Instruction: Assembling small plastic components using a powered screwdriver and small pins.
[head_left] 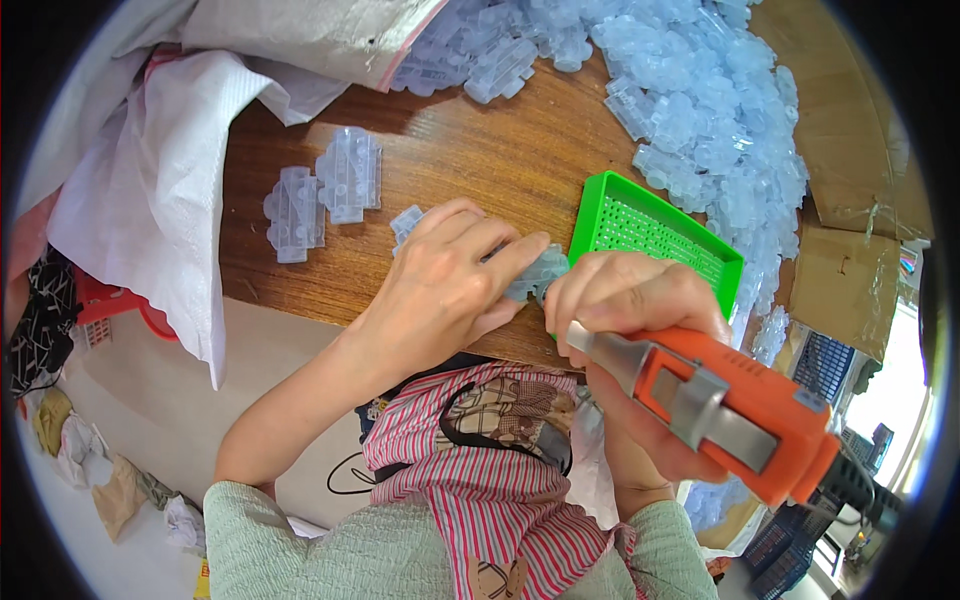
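My right hand (640,300) is wrapped round an orange corded power tool (735,410) with a grey metal lever and nose, perhaps an electric screwdriver. Near the table's front edge, my left hand (450,265) curls its fingers over a clear plastic part (545,270) and steadies it. Part of that piece is hidden by both hands. Another clear part (405,224) peeks out beside the left knuckles. Farther left, two ribbed clear plastic parts (350,175) lie side by side on the wooden table (480,140).
A green perforated tray (588,215) sits just beyond my right hand. Behind it spreads a large heap of clear plastic parts (710,130). White woven sacks (150,190) drape over the table's left side. Cardboard (845,285) stands at the right.
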